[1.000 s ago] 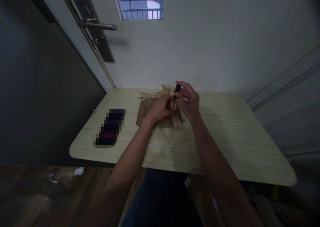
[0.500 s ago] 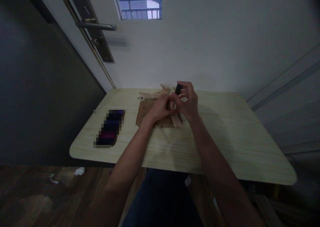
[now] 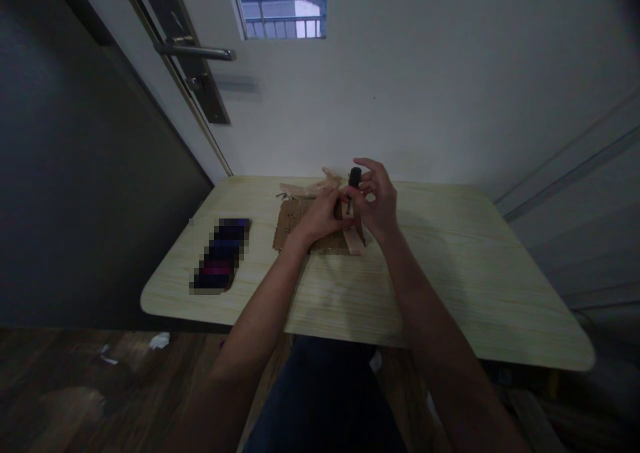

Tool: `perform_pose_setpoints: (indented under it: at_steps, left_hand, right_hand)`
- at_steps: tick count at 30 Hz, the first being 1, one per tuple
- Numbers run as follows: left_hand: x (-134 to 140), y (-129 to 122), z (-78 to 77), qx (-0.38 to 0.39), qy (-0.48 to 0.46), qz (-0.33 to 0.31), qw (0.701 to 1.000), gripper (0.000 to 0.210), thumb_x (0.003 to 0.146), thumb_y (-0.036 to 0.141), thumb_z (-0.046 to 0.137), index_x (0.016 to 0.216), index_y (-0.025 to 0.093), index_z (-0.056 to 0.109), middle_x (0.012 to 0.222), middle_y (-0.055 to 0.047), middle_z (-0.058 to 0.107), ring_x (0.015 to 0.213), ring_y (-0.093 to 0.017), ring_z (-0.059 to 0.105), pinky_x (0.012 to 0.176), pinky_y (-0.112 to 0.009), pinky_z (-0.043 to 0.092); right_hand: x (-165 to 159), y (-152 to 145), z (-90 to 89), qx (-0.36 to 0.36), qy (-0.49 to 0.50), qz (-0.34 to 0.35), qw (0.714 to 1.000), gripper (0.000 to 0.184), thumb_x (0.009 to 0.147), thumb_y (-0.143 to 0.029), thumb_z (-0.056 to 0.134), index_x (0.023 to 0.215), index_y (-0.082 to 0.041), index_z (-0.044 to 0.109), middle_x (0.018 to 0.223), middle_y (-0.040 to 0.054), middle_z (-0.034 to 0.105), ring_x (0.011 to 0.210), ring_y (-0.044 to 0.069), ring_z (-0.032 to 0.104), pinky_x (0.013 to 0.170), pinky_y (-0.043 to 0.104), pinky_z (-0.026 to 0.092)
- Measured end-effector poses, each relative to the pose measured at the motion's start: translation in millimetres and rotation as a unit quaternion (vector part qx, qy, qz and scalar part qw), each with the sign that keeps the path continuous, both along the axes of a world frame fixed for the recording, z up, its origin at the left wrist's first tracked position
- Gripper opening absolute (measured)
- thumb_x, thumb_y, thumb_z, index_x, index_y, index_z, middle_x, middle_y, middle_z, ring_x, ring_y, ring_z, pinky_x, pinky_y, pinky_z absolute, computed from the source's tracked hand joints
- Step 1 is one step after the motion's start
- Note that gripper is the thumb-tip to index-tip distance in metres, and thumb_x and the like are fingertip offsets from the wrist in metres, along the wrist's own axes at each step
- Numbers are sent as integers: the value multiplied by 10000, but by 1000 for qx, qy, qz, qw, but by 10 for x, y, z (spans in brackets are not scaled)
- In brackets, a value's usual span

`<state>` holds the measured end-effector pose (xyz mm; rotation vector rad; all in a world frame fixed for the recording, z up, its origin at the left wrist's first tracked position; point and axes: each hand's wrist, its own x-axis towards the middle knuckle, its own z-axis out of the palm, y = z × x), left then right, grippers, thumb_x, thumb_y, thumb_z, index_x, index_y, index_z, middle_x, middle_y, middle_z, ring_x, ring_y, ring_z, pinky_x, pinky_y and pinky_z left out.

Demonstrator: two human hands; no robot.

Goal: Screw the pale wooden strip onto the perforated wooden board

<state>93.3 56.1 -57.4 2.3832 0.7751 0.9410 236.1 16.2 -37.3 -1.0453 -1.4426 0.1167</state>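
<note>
A short screwdriver (image 3: 355, 176) with a black handle stands nearly upright in my right hand (image 3: 379, 203), thumb and fingers closed round it. Its thin dark shaft points down at a pale wooden strip (image 3: 354, 242); whether a screw sits under the tip is too small to tell. My left hand (image 3: 320, 218) grips that strip from the left, thumb on the near side and fingers on the far side. Beneath both lies a piece of brown cardboard (image 3: 286, 230) with small dark marks, partly covered by my left hand.
More wooden pieces (image 3: 300, 190) lie behind the cardboard, with small dark screws or nails at their left end. A blurred-out phone (image 3: 220, 256) rests on the left of the light wood table (image 3: 450, 273). The table meets a white door with a metal handle (image 3: 197, 52).
The screwdriver handle has tipped more upright and my right fingers have shifted on it, the index finger lifting off the handle's top. My left hand holds its place.
</note>
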Motion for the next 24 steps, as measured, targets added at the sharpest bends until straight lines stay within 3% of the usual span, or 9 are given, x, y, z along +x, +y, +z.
perform_pose_setpoints:
  at_steps: [7,13,18,24]
  left_hand:
    - [4,-11,18,-1,2,3,1000,442,715,366,780,1036,159,557,1073,-107,624,991,-264,583,879,-419,480]
    - [-6,-9,6,-7,9,7,1000,393,725,361,766,996,163,560,1077,-102,619,997,-259,579,885,-412,476]
    - [-6,-17,12,0,12,9,1000,368,729,360,767,957,171,549,1065,-96,611,985,-251,567,866,-395,475]
    - [-3,-21,17,-8,5,4,1000,396,716,351,785,971,156,554,1053,-104,608,969,-251,566,868,-402,474]
  right_hand:
    - [15,-8,6,6,-41,-38,998,359,836,-511,618,1120,-293,641,954,24,645,663,128,584,580,291,546]
    - [-3,-96,64,-3,-24,23,999,365,939,-466,456,1202,-260,603,1159,61,689,966,180,684,801,347,597]
    - [16,-68,41,-15,12,37,999,357,913,-481,513,1179,-257,594,1095,41,718,843,151,718,784,319,609]
    - [-4,-3,-17,9,27,-16,999,310,832,-467,647,1080,-286,603,823,-18,659,638,120,643,581,264,566]
